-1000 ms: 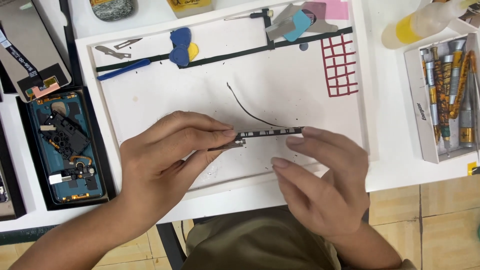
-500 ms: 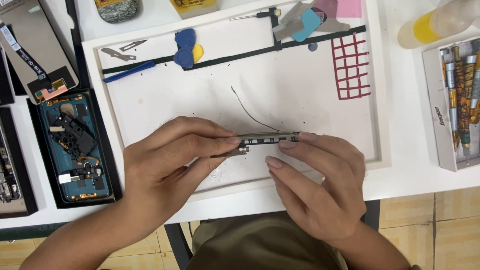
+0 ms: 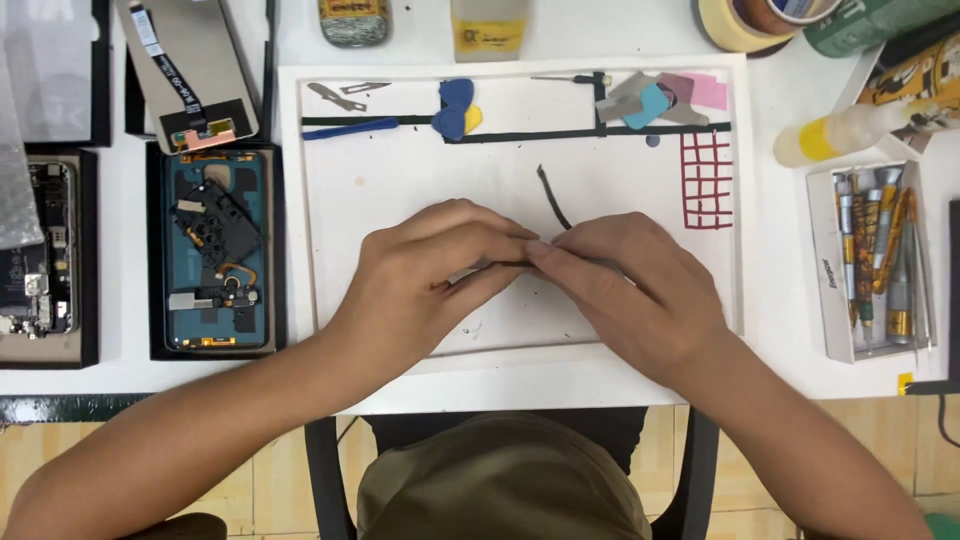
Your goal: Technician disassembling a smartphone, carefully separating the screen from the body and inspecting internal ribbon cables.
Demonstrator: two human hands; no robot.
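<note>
My left hand (image 3: 425, 275) and my right hand (image 3: 625, 285) meet fingertip to fingertip over the middle of a white work mat (image 3: 400, 180). Between them they pinch a thin dark strip-shaped part (image 3: 490, 266), almost wholly hidden by the fingers. A thin black cable (image 3: 552, 197) curves up from behind my right hand's fingers. An opened phone body with a blue inner frame (image 3: 215, 250) lies in a black tray left of the mat.
Blue and yellow picks (image 3: 455, 105), tweezers (image 3: 335, 95) and a blue pry tool (image 3: 350, 128) lie along the mat's top. A box of screwdrivers (image 3: 880, 255) and a squeeze bottle (image 3: 840, 132) stand at right. A detached screen (image 3: 190, 70) and another phone (image 3: 35, 250) lie at left.
My right hand has slid left along the strip until its fingers meet my left hand's, so the strip is now covered. The camera view has shifted slightly.
</note>
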